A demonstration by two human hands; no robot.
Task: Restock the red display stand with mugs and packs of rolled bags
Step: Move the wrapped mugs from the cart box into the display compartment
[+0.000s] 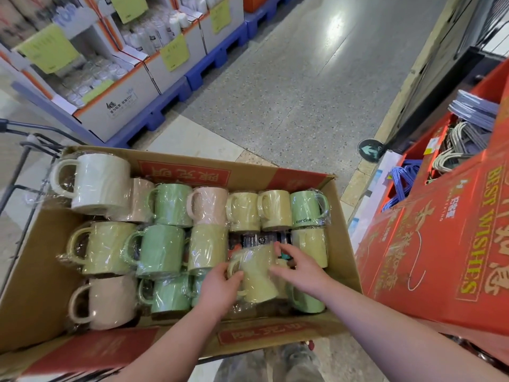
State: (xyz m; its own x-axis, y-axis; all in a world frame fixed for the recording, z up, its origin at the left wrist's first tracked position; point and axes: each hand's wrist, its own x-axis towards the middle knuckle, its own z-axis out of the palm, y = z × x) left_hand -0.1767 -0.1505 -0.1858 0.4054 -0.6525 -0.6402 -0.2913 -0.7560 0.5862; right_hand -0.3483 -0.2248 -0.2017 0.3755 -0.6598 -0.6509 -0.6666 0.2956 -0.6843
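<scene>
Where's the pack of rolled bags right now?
Head view: the dark pack lies in the right half of the box, between the far row of mugs and the yellow mug the left hand grips.

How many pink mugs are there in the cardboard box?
3. One pink mug lies in the box's front left corner, another in the back row beside the white mug, a third further right in that row. More may be hidden underneath.
</scene>
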